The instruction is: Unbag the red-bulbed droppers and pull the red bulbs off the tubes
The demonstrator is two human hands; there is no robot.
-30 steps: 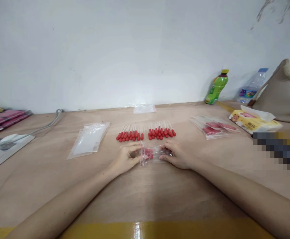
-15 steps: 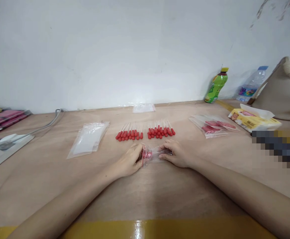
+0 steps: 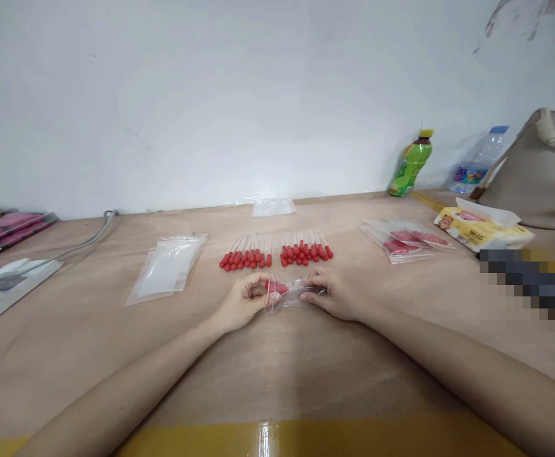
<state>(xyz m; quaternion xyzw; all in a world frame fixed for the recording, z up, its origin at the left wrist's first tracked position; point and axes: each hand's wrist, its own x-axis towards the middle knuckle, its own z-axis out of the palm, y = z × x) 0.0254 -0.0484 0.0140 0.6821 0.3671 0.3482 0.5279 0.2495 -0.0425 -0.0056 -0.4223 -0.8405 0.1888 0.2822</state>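
Note:
Between my two hands is a clear zip bag [image 3: 292, 297] with a red-lined mouth, lying on its side. Red dropper bulbs [image 3: 277, 288] show inside it at the mouth end. My left hand [image 3: 245, 301] grips the bag's mouth edge between thumb and fingers. At the bag's other end, my right hand [image 3: 333, 294] pinches the film; its curled fingers partly hide what is there. Just beyond my hands lie two groups of clear droppers with red bulbs, a left group [image 3: 243, 259] and a right group [image 3: 306, 252], bulbs toward me.
Flat clear bags [image 3: 169, 266] are stacked at left, with another bag [image 3: 273, 207] by the wall. Filled bags [image 3: 403, 241], a tissue pack [image 3: 484, 230], a green bottle [image 3: 411, 164], a water bottle [image 3: 477, 162] and a beige bag [image 3: 534, 171] stand right. A power strip [image 3: 18, 279] lies left.
My left hand has shifted slightly left and its fingers have opened out around the bag's mouth, so the red bulbs show more clearly. My right hand keeps its pinch.

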